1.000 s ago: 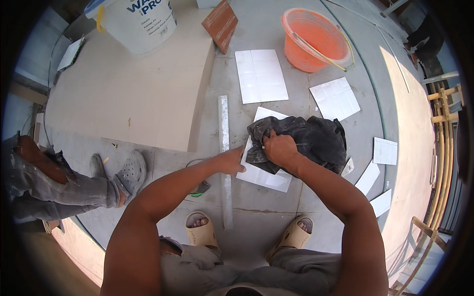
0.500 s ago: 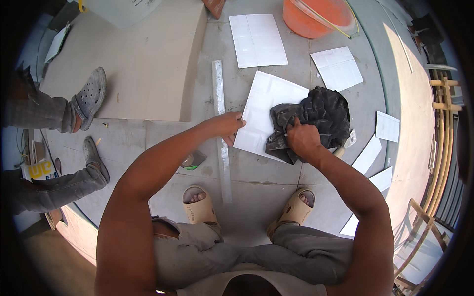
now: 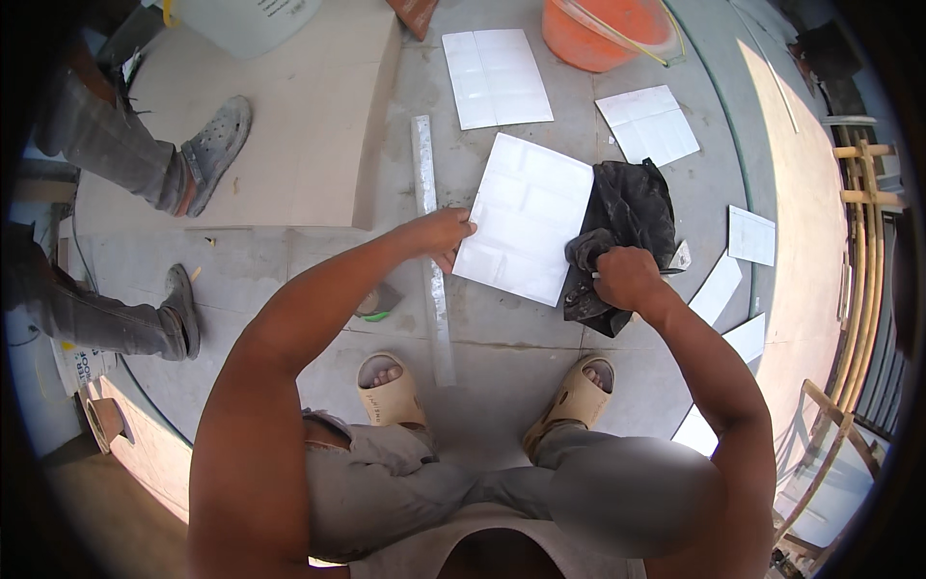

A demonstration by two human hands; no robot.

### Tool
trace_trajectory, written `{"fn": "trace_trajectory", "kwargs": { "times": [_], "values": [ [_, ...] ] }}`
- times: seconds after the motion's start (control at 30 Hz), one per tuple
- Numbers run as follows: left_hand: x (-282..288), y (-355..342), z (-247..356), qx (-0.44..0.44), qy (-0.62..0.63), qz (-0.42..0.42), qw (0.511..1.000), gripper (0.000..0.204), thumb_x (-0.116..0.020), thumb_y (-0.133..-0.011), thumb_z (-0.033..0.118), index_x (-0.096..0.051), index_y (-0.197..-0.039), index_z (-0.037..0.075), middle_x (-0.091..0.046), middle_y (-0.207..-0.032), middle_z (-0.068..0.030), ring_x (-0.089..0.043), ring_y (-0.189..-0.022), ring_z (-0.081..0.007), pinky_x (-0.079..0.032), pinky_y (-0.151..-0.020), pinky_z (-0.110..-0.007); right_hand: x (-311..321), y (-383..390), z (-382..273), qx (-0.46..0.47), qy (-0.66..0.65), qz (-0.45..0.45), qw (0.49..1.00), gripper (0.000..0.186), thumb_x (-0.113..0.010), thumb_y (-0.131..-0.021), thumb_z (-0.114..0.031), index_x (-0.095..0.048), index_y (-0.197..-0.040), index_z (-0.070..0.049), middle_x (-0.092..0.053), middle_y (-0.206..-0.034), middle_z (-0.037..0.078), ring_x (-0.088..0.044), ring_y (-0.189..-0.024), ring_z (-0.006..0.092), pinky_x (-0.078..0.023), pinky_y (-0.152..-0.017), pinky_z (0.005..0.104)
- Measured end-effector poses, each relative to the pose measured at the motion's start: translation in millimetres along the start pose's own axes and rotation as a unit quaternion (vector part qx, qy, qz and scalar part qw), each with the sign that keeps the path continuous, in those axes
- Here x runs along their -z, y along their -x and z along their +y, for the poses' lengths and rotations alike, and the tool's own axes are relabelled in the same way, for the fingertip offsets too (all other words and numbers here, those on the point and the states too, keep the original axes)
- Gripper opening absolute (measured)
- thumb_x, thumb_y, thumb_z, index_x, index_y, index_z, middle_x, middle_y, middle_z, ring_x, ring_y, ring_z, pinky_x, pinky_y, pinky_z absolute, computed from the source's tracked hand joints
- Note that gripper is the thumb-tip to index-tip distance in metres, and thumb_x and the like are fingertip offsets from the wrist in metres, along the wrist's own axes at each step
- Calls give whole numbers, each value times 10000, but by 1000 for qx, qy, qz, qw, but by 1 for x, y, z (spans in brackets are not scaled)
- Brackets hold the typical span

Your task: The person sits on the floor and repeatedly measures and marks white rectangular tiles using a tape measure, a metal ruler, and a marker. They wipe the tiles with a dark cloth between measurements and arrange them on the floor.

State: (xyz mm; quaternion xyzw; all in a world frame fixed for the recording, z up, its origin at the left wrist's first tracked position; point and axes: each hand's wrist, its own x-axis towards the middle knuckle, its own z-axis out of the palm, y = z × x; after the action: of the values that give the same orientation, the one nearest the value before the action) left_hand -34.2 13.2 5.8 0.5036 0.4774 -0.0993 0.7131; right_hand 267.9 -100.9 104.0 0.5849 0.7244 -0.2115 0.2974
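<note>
Left grip [image 3: 448, 237] pinches white tile [image 3: 524, 217] at its edge; right grip [image 3: 627, 278] clutches black cloth [image 3: 632, 205]

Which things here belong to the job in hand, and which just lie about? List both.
In use:
white tile, its edge in the left hand
black cloth or bag, gripped by the right hand

Apparently just lying about:
other white tiles
long straight bar
orange bucket
white bucket

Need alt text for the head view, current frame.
A person's left hand grips a white tile by its left edge while the right hand clutches a crumpled black cloth at its right side. More white tiles and an orange bucket sit around on the grey floor; a co-worker's legs show at left.
</note>
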Motion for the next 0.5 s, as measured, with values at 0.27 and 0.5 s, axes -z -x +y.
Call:
{"fn": "trace_trajectory", "kwargs": {
  "times": [0.27, 0.5],
  "values": [
    [-12, -2, 2, -5, -1, 3, 1000, 436, -405, -1061, 274, -436, -1400, 2, -644, -1180, -227, -726, -850, -307, -638, -693, -414, 92, 106, 133, -221, -335, 159, 902, 524, -715, -791, -230, -608, -1125, 160, -694, -932, 196, -692, -740, 221, -559, -689, 317],
    [-27, -4, 7, 3, 41, 4, 999, 463, -405, -1063, 289, -397, -1428, 3, -603, -1262, -237, -707, -973, -327, -618, -810, -444, 101, 79, 63, -168, -433, 398, 791, 473, -695, -929, -349, -615, -1010, 110, -679, -753, 169, -698, -691, 254, -554, -637, 368]
  ]
}}
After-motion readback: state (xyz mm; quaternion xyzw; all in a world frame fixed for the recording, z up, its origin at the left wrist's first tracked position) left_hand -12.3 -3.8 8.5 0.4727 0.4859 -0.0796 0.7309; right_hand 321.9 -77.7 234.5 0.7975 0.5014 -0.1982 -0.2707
